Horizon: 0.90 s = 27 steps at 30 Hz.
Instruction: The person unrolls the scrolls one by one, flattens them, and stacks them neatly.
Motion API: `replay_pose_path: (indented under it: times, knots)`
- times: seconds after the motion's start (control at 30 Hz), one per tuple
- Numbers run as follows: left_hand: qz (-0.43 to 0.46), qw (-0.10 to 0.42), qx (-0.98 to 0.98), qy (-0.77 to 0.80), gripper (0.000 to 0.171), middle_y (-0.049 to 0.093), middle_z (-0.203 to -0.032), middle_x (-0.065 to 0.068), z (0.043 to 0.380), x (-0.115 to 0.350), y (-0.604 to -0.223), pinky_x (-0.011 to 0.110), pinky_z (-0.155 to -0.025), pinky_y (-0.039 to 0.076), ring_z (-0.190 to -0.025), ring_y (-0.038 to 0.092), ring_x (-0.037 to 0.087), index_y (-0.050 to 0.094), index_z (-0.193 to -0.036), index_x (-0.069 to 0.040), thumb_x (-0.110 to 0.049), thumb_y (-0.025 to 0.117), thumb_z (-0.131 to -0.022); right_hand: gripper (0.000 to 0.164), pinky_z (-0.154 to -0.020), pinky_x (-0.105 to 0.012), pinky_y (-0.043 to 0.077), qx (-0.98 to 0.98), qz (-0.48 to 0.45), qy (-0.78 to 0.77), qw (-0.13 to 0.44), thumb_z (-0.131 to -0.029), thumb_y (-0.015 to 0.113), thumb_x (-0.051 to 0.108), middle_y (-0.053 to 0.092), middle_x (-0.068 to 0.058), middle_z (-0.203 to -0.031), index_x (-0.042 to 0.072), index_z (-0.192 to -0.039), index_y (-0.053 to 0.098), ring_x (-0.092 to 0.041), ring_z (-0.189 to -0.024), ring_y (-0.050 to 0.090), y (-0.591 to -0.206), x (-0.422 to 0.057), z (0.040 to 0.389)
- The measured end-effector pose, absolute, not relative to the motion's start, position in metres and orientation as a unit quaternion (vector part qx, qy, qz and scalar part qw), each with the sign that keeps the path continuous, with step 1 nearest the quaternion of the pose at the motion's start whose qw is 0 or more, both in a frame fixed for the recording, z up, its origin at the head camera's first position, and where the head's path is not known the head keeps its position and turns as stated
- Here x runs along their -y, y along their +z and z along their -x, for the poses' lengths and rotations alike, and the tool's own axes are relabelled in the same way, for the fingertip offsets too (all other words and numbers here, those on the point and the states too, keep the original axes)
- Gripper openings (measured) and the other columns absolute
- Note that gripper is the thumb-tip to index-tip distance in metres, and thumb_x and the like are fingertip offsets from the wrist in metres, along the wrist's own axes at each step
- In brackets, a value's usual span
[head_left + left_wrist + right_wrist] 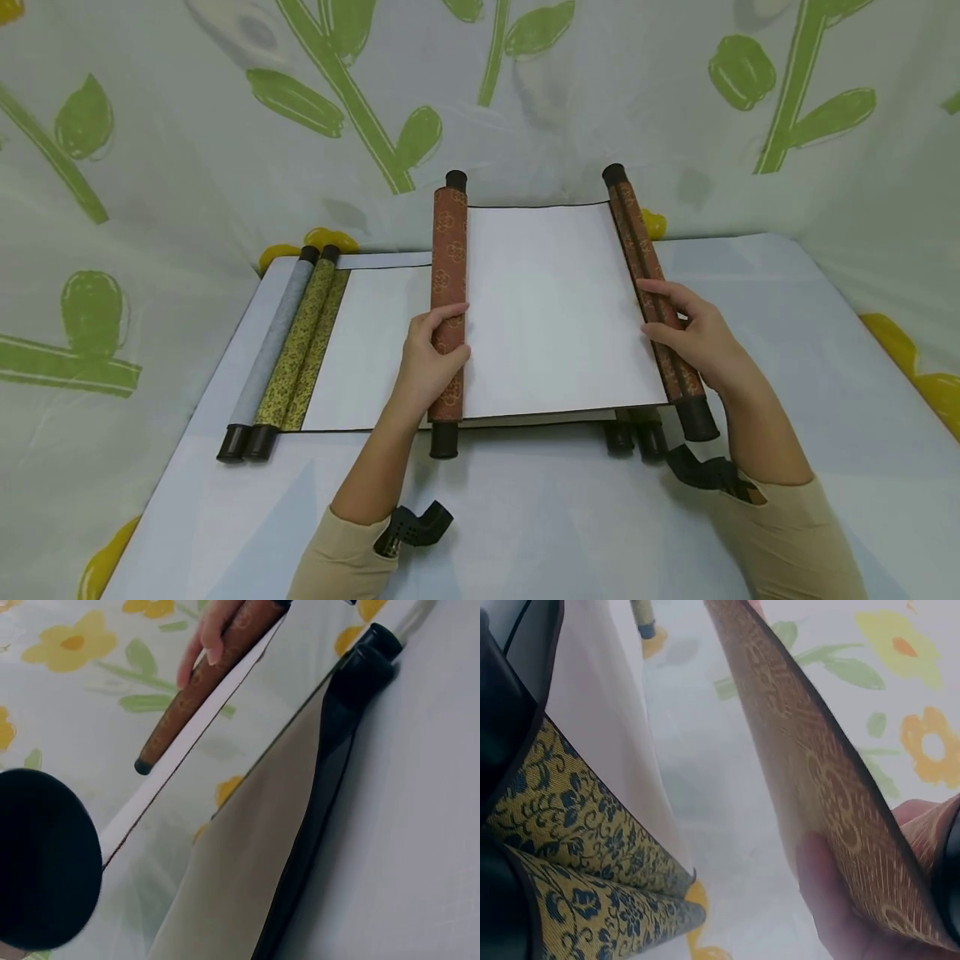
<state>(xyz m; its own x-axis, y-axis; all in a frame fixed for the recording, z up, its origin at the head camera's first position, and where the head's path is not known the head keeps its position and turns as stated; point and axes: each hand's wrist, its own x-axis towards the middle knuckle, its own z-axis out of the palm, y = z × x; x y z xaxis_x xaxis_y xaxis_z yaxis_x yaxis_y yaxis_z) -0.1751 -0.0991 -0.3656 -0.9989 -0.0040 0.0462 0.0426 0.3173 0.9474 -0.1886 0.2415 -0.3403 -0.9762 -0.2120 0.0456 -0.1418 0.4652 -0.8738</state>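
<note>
A partly unrolled scroll with red-brown patterned ends spans both hands in the head view, its white sheet stretched between two rods. My left hand grips the left roller, thumb and fingers around it. On the right, my right hand pinches the right rod, which leans, with its brown border strip. Below this sheet lies a yellow-and-black patterned scroll, spread on the table, its right part hidden. In the right wrist view, fingers press the brown brocade above the yellow brocade.
A pale blue-grey roller lies along the yellow one at the left. Black rod ends stick out under the raised sheet. The table carries a pale cloth, and a leaf-printed curtain hangs behind it.
</note>
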Motion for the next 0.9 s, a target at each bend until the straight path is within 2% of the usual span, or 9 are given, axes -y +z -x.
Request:
replay_pose_path:
  times: [0.17, 0.23, 0.3, 0.33, 0.4, 0.43, 0.5, 0.8, 0.9]
  knots:
    - [0.01, 0.022, 0.809, -0.587, 0.055, 0.043, -0.128, 0.01, 0.1764, 0.1017, -0.3662, 0.039, -0.076, 0.043, -0.103, 0.046, 0.026, 0.057, -0.127, -0.027, 0.0, 0.057, -0.08, 0.05, -0.048, -0.029, 0.033, -0.842, 0.121, -0.525, 0.045, -0.097, 0.048, 0.006, 0.035, -0.014, -0.129, 0.009, -0.145, 0.036, -0.014, -0.046, 0.022, -0.3418, -0.2462, 0.1905]
    - [0.01, 0.022, 0.809, -0.587, 0.055, 0.042, -0.128, 0.01, 0.1768, 0.1017, -0.3671, 0.04, -0.079, 0.043, -0.105, 0.046, 0.026, 0.056, -0.128, -0.027, -0.001, 0.059, -0.08, 0.051, -0.052, -0.03, 0.036, -0.848, 0.112, -0.516, 0.045, -0.096, 0.049, 0.009, 0.03, -0.015, -0.143, 0.012, -0.146, 0.036, -0.014, -0.051, 0.03, -0.3418, -0.2462, 0.1905]
    - [0.008, 0.022, 0.811, -0.584, 0.055, 0.042, -0.129, 0.009, 0.177, 0.1011, -0.3678, 0.043, -0.085, 0.042, -0.109, 0.045, 0.026, 0.056, -0.129, -0.027, -0.004, 0.065, -0.08, 0.054, -0.071, -0.034, 0.044, -0.852, 0.095, -0.513, 0.048, -0.094, 0.056, 0.012, 0.027, -0.014, -0.149, 0.014, -0.145, 0.038, -0.017, -0.077, 0.052, -0.341, -0.2452, 0.1906]
    - [0.007, 0.02, 0.814, -0.581, 0.056, 0.041, -0.13, 0.009, 0.1771, 0.1007, -0.3681, 0.045, -0.089, 0.041, -0.113, 0.044, 0.026, 0.055, -0.129, -0.027, -0.006, 0.069, -0.079, 0.056, -0.082, -0.038, 0.044, -0.853, 0.087, -0.512, 0.048, -0.092, 0.059, 0.012, 0.025, -0.013, -0.151, 0.015, -0.145, 0.039, -0.021, -0.099, 0.053, -0.3405, -0.2446, 0.1905]
    - [0.003, 0.014, 0.819, -0.574, 0.06, 0.04, -0.133, 0.007, 0.1774, 0.0997, -0.3687, 0.048, -0.097, 0.037, -0.12, 0.042, 0.026, 0.055, -0.13, -0.028, -0.012, 0.076, -0.077, 0.064, -0.1, -0.051, 0.033, -0.855, 0.073, -0.511, 0.052, -0.088, 0.067, 0.013, 0.022, -0.013, -0.155, 0.015, -0.145, 0.039, -0.028, -0.135, 0.029, -0.34, -0.2436, 0.1909]
    - [0.001, 0.011, 0.821, -0.57, 0.063, 0.039, -0.133, 0.007, 0.1773, 0.0992, -0.3685, 0.049, -0.099, 0.035, -0.122, 0.04, 0.026, 0.054, -0.131, -0.028, -0.014, 0.079, -0.075, 0.067, -0.105, -0.057, 0.025, -0.854, 0.068, -0.513, 0.054, -0.085, 0.07, 0.013, 0.021, -0.012, -0.155, 0.015, -0.145, 0.039, -0.031, -0.143, 0.011, -0.3397, -0.2432, 0.1912]
    - [-0.003, 0.004, 0.824, -0.566, 0.067, 0.039, -0.134, 0.007, 0.1775, 0.0986, -0.3683, 0.05, -0.102, 0.033, -0.125, 0.039, 0.026, 0.053, -0.132, -0.028, -0.015, 0.082, -0.073, 0.072, -0.105, -0.063, 0.018, -0.851, 0.063, -0.518, 0.057, -0.082, 0.073, 0.01, 0.02, -0.013, -0.155, 0.013, -0.145, 0.039, -0.035, -0.144, 0.006, -0.3397, -0.2429, 0.1921]
    - [0.001, 0.019, 0.829, -0.559, 0.062, 0.039, -0.133, 0.012, 0.1773, 0.0996, -0.3648, 0.047, -0.093, 0.041, -0.116, 0.045, 0.029, 0.053, -0.129, -0.025, -0.002, 0.072, -0.075, 0.073, -0.102, -0.066, 0.021, -0.856, 0.064, -0.51, 0.049, -0.08, 0.073, 0.004, 0.021, -0.016, -0.154, 0.01, -0.144, 0.039, -0.039, -0.142, 0.008, -0.3407, -0.2441, 0.1937]
    - [0.007, 0.024, 0.825, -0.564, 0.06, 0.038, -0.132, 0.012, 0.1778, 0.1018, -0.3649, 0.044, -0.088, 0.043, -0.112, 0.045, 0.029, 0.053, -0.129, -0.024, 0.001, 0.068, -0.076, 0.07, -0.098, -0.055, 0.033, -0.861, 0.066, -0.502, 0.042, -0.083, 0.07, 0.004, 0.023, -0.015, -0.153, 0.011, -0.145, 0.038, -0.036, -0.139, 0.019, -0.3413, -0.2453, 0.1934]
